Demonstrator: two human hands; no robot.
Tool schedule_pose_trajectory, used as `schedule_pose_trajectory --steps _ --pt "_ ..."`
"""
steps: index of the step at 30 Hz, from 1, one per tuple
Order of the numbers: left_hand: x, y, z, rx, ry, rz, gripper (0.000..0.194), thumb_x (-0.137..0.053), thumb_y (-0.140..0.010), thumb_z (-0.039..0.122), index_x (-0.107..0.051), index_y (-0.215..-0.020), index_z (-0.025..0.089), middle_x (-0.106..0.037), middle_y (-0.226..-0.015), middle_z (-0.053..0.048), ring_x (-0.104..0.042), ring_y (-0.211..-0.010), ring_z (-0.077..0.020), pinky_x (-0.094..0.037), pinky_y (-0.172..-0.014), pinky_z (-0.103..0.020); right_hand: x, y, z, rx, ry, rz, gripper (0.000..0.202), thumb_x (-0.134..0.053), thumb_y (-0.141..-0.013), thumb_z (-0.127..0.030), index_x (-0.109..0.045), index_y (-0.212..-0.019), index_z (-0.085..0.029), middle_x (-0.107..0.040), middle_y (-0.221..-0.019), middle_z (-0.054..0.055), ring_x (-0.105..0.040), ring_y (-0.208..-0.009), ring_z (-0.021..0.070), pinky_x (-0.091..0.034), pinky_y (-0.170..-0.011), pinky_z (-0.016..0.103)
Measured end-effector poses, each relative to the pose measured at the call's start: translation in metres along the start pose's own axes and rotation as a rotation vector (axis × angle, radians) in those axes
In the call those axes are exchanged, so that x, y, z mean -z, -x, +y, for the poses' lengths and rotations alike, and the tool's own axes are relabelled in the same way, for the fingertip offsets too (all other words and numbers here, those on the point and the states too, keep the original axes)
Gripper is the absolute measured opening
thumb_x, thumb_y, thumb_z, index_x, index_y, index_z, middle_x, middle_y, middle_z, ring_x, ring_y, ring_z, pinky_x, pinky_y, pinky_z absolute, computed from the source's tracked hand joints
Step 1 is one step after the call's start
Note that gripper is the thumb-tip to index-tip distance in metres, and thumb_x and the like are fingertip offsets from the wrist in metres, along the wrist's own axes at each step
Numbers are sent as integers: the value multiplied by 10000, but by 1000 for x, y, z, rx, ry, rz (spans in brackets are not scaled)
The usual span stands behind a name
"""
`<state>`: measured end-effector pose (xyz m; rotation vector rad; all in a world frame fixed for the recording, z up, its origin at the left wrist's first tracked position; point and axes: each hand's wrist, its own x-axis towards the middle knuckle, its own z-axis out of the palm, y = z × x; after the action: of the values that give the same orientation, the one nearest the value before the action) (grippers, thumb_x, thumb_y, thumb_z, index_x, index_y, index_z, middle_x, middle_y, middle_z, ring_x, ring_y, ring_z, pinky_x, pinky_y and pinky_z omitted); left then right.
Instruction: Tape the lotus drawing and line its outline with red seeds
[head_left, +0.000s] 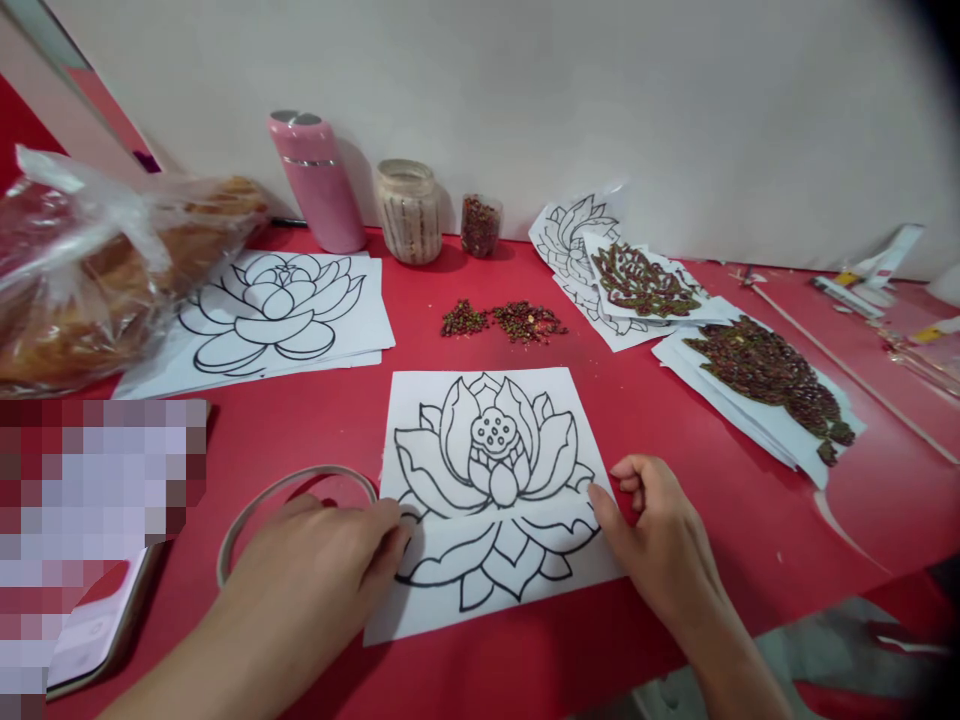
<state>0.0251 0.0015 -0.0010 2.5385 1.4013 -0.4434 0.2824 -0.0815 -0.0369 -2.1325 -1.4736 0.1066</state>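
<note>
Nearest: left hand (330,560), fingers loosely curled, tips resting on the left edge of the lotus sheet (491,490); right hand (660,540), fingers bent, thumb and forefinger touching the sheet's right edge. Neither hand pinches anything.

Lotus sheet: white paper, bold black outline of an open lotus with a seed pod, uncoloured, lying flat on the red table (675,420) between both hands.

Beside the left hand: a thin ring (247,510), partly under the wrist.

Risk, as judged: a nudge could slide the light sheet or crease its corner; a sweeping sleeve could scatter the seed pile (510,320) just beyond it.

Farther: blank lotus sheets (277,310), seed-covered cutouts (765,375), a pink flask (319,180), a jar (409,210), a small seed cup (480,225), and a bagged loaf (97,270).
</note>
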Motion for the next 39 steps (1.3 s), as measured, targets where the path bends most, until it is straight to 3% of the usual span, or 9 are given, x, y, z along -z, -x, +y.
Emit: schedule_pose_trajectory --steps 5,15,23,26,29,31,35,39 --pt "7 1 4 19 18 -58 362 -269 -839 314 -609 -743 232 -644 -650 -38 -586 -660 -256 -304 -566 -328 -2 1 2 47 -4 24 135 -469 -780 -304 -467 -844 -185 -491 -739 21 -488 -668 145 -425 -597 260" --pt "7 1 4 -22 -8 60 345 -310 -829 298 -610 -685 207 -638 -578 -34 -571 -547 -201 -247 -478 -275 -2 4 4 63 -4 13 149 -475 -782 -303 -467 -869 -182 -506 -763 31 -497 -688 153 -434 -628 279" --pt "10 5 6 -34 -6 58 311 -324 -825 248 -603 -699 191 -646 -586 -46 -571 -530 -200 -255 -481 -278 -2 5 7 -6 -38 -16 188 -528 -750 -330 -481 -872 -195 -532 -792 30 -509 -696 153 -431 -596 262" --pt "11 7 7 -38 12 54 301 -330 -823 232 -596 -690 187 -647 -591 -45 -574 -529 -203 -250 -479 -276 3 3 6 -56 -86 77 190 -518 -755 -339 -486 -869 -190 -528 -764 29 -510 -646 144 -435 -579 263" --pt "13 7 8 -39 11 55 303 -329 -824 228 -592 -682 176 -648 -594 -54 -580 -535 -210 -261 -493 -284 8 7 -12 -13 -116 226 256 -525 -754 -351 -492 -938 -177 -528 -811 49 -510 -654 149 -441 -590 273" --pt "13 7 8 -30 3 53 305 -329 -823 226 -589 -673 171 -647 -591 -59 -582 -535 -213 -271 -504 -292 6 12 -35 67 -181 171 232 -505 -776 -322 -494 -967 -190 -533 -819 43 -513 -646 137 -443 -572 254" --pt "11 6 9 -32 -4 60 299 -330 -821 222 -583 -671 170 -641 -572 -55 -582 -525 -205 -283 -513 -298 -14 23 -86 289 -397 -178 136 -435 -814 -201 -490 -938 -215 -534 -806 25 -529 -695 127 -456 -592 228" --pt "10 7 8 -51 -5 76 302 -319 -825 223 -574 -674 167 -632 -566 -59 -583 -522 -211 -298 -517 -307 -38 21 -112 320 -371 -307 216 -406 -804 -152 -469 -1007 -190 -522 -920 71 -528 -801 176 -465 -657 306"
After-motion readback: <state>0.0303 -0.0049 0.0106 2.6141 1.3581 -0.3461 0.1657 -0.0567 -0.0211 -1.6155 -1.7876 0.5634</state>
